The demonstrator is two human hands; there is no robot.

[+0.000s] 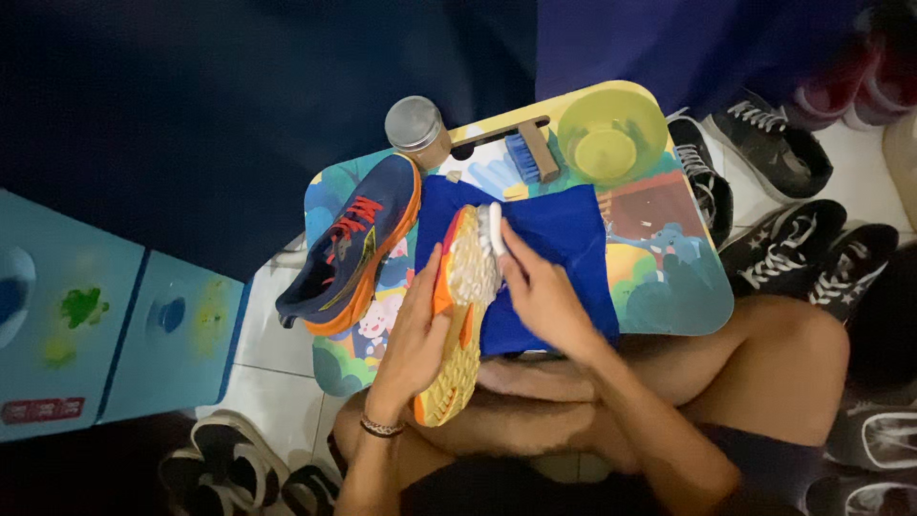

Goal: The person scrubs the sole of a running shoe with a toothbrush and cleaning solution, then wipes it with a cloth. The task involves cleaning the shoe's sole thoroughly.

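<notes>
A: Head view. Where does the upturned shoe [457,306] lie?

B: On the blue cloth [564,248], sole up, over the colourful bench [669,287]. The left hand [413,339] wraps it, grip clamped on its side.

A: The right hand [540,291]?

B: Grip closed on a white brush [494,229], pressed to the sole near the toe.

A: Around the cloth?

B: To its left the navy shoe [358,244]; behind it a lidded jar [417,127], wooden brush [535,156], yellow-green bowl [611,134].
</notes>
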